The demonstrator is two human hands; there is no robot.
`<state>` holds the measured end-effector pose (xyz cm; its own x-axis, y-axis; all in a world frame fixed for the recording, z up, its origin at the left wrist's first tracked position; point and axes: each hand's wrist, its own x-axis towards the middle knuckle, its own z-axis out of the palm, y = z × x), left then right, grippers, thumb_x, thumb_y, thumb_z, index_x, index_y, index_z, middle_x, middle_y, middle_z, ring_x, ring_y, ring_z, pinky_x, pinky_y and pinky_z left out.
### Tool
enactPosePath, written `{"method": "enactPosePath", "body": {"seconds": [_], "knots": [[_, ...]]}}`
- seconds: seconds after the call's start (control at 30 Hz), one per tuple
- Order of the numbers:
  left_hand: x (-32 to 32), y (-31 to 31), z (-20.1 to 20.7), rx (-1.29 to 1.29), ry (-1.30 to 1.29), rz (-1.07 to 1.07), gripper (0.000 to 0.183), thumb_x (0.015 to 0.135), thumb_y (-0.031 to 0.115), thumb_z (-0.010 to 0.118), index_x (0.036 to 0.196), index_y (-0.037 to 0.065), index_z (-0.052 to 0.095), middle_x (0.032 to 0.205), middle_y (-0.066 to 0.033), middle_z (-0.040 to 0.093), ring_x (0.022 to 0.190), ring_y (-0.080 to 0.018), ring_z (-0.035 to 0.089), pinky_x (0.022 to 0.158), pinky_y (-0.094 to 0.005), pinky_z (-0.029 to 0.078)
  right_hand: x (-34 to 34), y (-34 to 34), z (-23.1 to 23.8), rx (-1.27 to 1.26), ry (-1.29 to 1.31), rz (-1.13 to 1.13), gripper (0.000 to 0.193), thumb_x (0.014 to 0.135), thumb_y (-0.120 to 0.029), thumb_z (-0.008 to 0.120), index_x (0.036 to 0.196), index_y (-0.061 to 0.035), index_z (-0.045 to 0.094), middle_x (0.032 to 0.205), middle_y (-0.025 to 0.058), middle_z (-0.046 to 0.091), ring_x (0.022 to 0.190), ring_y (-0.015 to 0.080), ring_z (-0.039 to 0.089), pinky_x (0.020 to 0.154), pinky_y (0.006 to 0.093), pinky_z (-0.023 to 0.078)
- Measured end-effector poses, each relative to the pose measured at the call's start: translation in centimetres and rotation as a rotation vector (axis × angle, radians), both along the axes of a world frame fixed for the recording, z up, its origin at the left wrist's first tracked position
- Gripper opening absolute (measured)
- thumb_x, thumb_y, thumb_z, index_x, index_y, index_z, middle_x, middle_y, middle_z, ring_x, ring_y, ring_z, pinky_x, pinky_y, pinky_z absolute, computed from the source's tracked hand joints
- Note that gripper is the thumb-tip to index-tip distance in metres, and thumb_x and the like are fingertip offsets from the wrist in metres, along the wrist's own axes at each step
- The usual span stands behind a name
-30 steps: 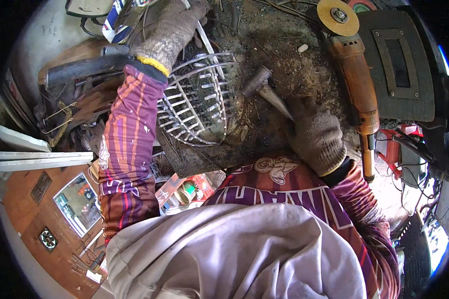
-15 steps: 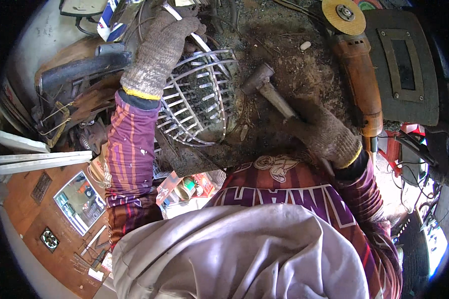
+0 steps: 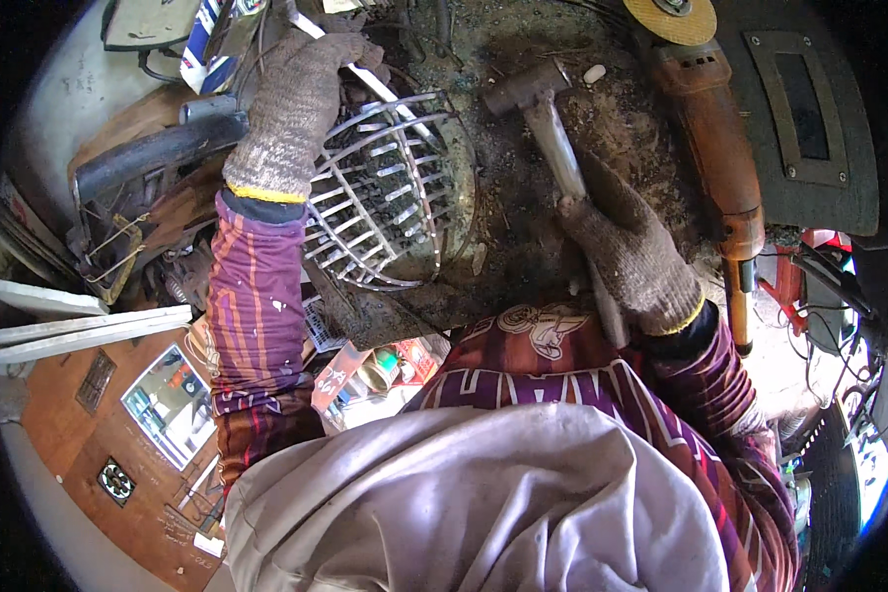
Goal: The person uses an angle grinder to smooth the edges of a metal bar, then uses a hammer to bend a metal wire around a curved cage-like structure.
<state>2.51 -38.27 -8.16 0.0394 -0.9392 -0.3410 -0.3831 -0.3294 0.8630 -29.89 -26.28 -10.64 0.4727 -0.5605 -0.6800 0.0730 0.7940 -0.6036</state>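
Observation:
My left hand (image 3: 301, 113), in a knitted grey-brown glove with a yellow cuff, is closed around a pale flat metal bar (image 3: 373, 84). The bar runs down to a curved metal grate (image 3: 380, 197) made of bent strips with rows of short crossbars. That grate lies on the dirty worktop (image 3: 503, 217). My right hand (image 3: 631, 247), in a matching glove, is closed on a hammer (image 3: 555, 143) by its metal handle. The hammer's head points away from me, to the right of the grate and apart from it. Part of the handle is hidden by the glove.
An orange-brown angle grinder (image 3: 708, 138) with a yellowish disc lies along the right, beside a dark welding mask (image 3: 809, 109). At the left are a curved dark pipe (image 3: 158, 153) and scrap. A small white piece (image 3: 594, 74) sits beyond the hammer.
My right hand has swung the hammer so its head is farther from me and slightly right. My left hand keeps its grip on the bar; the whole view has shifted slightly.

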Motion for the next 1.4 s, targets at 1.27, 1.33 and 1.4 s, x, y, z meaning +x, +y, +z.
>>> {"method": "enactPosePath", "body": {"seconds": [1.27, 1.33, 1.4], "knots": [[-2.3, 1.0, -0.6, -0.156, -0.24, -0.079, 0.026, 0.098, 0.025, 0.067, 0.1, -0.001, 0.068, 0.078, -0.0065, 0.067, 0.068, -0.0184, 0.066, 0.063, -0.0331, 0.055, 4.1, 2.6, -0.7, -0.187, 0.003, -0.52, 0.039, 0.105, -0.022, 0.062, 0.137, -0.0017, 0.056, 0.084, 0.0034, 0.065, 0.059, 0.0119, 0.058, 0.049, 0.027, 0.047], [-2.2, 1.2, -0.6, -0.154, -0.239, -0.082, 0.026, 0.098, 0.025, 0.067, 0.1, -0.001, 0.068, 0.078, -0.0067, 0.067, 0.068, -0.0187, 0.066, 0.063, -0.0333, 0.055, 3.4, 2.9, -1.3, -0.214, -0.039, -0.514, 0.038, 0.105, -0.023, 0.063, 0.136, -0.0017, 0.057, 0.086, 0.0036, 0.066, 0.059, 0.0108, 0.058, 0.05, 0.0265, 0.047], [-2.0, 1.2, -0.5, -0.157, -0.237, -0.089, 0.026, 0.097, 0.025, 0.067, 0.1, -0.001, 0.068, 0.078, -0.007, 0.067, 0.068, -0.0189, 0.066, 0.062, -0.0334, 0.055, 4.3, 3.2, -0.8, -0.214, 0.021, -0.508, 0.036, 0.106, -0.024, 0.059, 0.135, -0.0018, 0.057, 0.083, 0.003, 0.064, 0.057, 0.0103, 0.056, 0.05, 0.0256, 0.046]]}}
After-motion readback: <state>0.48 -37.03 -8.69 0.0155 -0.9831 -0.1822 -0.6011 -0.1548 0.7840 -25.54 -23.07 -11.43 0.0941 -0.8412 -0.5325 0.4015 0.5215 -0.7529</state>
